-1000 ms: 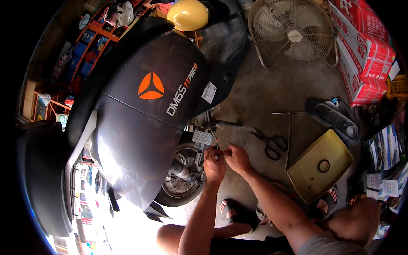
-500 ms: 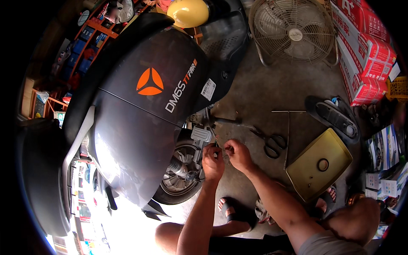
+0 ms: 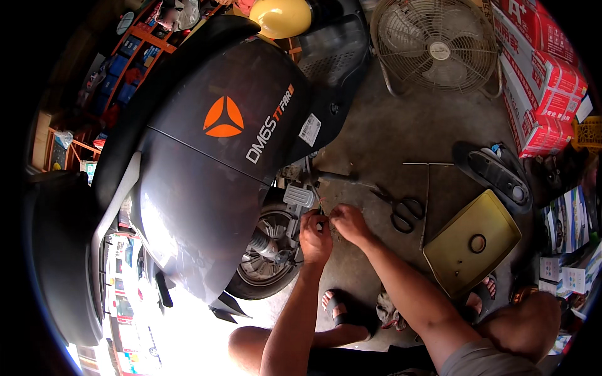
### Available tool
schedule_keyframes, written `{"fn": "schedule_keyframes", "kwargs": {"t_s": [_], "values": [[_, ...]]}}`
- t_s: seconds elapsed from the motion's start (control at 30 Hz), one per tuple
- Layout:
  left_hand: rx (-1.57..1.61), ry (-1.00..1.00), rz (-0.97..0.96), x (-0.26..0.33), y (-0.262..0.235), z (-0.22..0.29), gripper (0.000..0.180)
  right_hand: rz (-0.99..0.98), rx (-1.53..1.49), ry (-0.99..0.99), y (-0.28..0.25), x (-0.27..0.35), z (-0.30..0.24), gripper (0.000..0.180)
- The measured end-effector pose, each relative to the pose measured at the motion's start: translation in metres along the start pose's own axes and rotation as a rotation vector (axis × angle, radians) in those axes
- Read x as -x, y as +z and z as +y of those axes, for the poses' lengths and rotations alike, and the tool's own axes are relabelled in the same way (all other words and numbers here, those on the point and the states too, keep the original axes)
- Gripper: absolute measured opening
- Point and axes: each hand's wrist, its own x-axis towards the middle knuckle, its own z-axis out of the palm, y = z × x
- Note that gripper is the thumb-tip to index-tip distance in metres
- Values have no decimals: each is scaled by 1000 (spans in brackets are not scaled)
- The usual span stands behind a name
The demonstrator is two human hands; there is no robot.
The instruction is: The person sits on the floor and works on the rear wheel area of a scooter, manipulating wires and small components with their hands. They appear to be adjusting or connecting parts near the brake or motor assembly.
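A dark grey scooter (image 3: 207, 169) with an orange triangle mark fills the left and middle of the view, seen from above. Its rear wheel (image 3: 266, 260) and a grey foot peg (image 3: 299, 196) show beside my hands. My left hand (image 3: 315, 237) and my right hand (image 3: 348, 224) meet just right of the wheel, fingers pinched together around something small that I cannot make out. Both hands hover above the concrete floor (image 3: 401, 138), close to the scooter's lower side.
Black-handled scissors (image 3: 401, 210) lie on the floor right of my hands. A yellow tray (image 3: 461, 263) holding a dark ring sits further right, next to a T-shaped metal tool (image 3: 426, 188). A floor fan (image 3: 439, 47), red boxes (image 3: 539, 75) and a black sandal (image 3: 498, 175) stand behind.
My hands have stayed close together beside the wheel, with only slight finger movement. The view has shifted a little; nothing else moved.
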Motion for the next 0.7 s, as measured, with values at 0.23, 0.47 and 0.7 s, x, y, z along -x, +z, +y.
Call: {"fn": "schedule_keyframes", "kwargs": {"t_s": [0.23,0.47,0.7], "values": [[4,-72,-19,5,-4,-4,8,-109,-765,666,2,7,0,9],[26,-10,-1,3,-2,-6,8,374,78,-268,4,28,-11,11],[37,-20,-3,2,0,-3,9,306,346,-436,-2,22,-19,17]]}}
